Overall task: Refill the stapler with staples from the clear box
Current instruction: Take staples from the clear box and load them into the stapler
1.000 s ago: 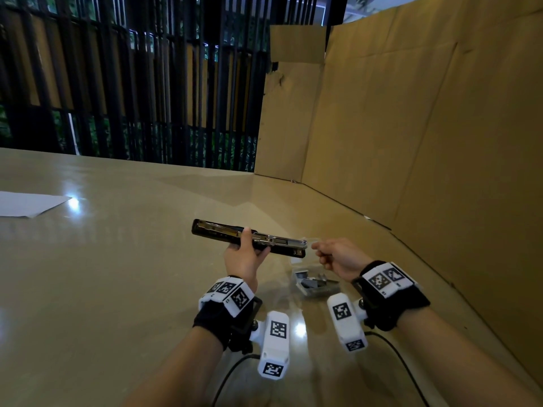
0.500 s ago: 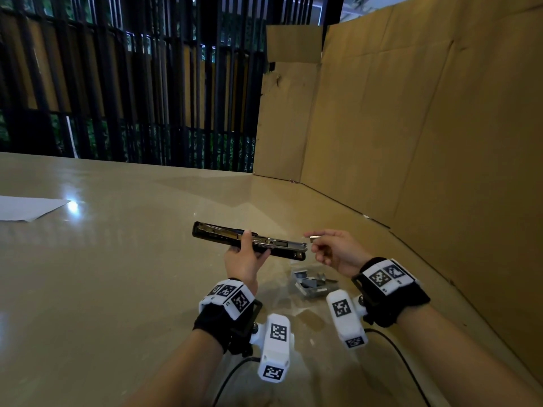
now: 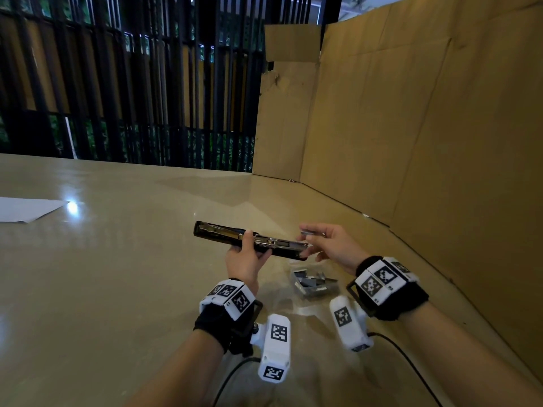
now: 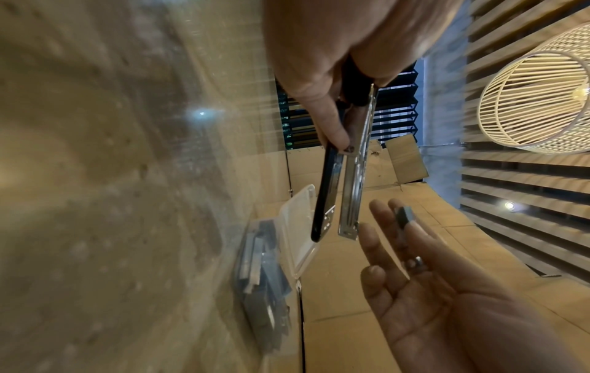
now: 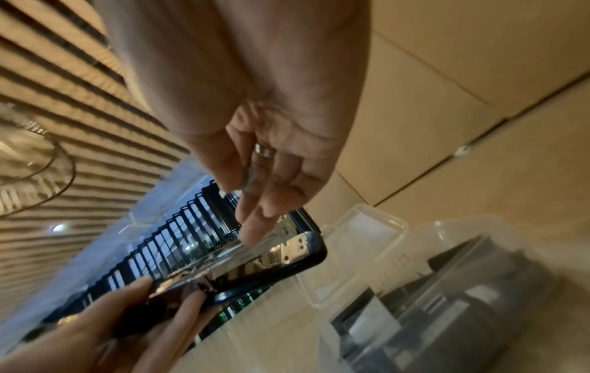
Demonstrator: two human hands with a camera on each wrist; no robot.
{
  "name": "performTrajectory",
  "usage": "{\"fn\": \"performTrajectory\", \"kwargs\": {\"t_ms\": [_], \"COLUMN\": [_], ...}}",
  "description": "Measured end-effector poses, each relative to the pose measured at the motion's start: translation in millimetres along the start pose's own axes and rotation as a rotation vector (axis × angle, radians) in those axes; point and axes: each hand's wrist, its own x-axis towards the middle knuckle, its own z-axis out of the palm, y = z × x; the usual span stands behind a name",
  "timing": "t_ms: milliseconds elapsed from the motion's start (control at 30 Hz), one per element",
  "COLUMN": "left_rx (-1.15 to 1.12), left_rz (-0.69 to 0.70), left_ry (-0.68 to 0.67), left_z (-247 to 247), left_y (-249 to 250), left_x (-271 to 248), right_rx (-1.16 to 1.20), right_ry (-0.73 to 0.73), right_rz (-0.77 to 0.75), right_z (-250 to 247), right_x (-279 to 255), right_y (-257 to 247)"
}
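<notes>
A black stapler point(image 3: 223, 235) is folded open, its metal staple channel point(image 3: 282, 245) facing up. My left hand point(image 3: 255, 245) grips it at the middle and holds it level above the table. My right hand point(image 3: 308, 235) is at the stapler's right end and pinches a short staple strip point(image 3: 312, 231) between thumb and fingers, just above the channel's end. The strip point(image 4: 404, 215) also shows beside the channel point(image 4: 351, 191) in the left wrist view. The clear box point(image 3: 313, 282) lies open on the table under my right hand, with several staple strips inside.
A cardboard wall point(image 3: 440, 142) runs along the right side and the far right corner of the beige table point(image 3: 117, 289). A white sheet of paper point(image 3: 26, 208) lies at the far left. Black slats point(image 3: 132, 83) stand behind the table.
My right hand has risen a little and turned palm-up, bringing the staple strip above the stapler's right end. The left hand and stapler have stayed in place.
</notes>
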Motion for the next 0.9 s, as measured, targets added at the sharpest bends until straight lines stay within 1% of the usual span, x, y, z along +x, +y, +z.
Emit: {"fn": "performTrajectory", "kwargs": {"t_ms": [67, 133, 300, 433, 667, 733, 800, 900], "left_rx": [-0.008, -0.014, -0.047, -0.072, -0.091, -0.094, -0.090, -0.085], "left_rz": [-0.005, -0.006, -0.014, -0.012, -0.013, -0.014, -0.014, -0.017], "left_ry": [-0.006, -0.011, -0.034, -0.061, -0.098, -0.105, -0.109, -0.111], "left_z": [-0.1, 0.3, 1.1, 1.8, 2.2, 2.5, 2.8, 2.3], "left_y": [0.0, 0.6, 2.3, 3.9, 6.0, 6.5, 6.8, 6.3], "left_x": [0.0, -0.5, -2.2, -3.9, -5.2, -5.5, -5.4, -4.6], "right_rx": [-0.138, -0.195, -0.332, -0.446, -0.408, -0.335, -0.236, -0.227], "right_ry": [0.022, 0.054, 0.098, 0.065, 0.071, 0.054, 0.041, 0.040], "right_rz": [-0.088, -0.150, -0.217, -0.256, -0.306, -0.314, -0.289, -0.275], "right_z": [3.1, 6.2, 11.1, 14.8, 19.5, 19.9, 19.7, 18.4], "right_x": [0.3, -0.3, 0.2, 0.0, 1.8, 2.6, 3.8, 7.1], "right_y": [-2.0, -4.0, -1.3, 1.5, 4.6, 5.2, 5.6, 6.3]}}
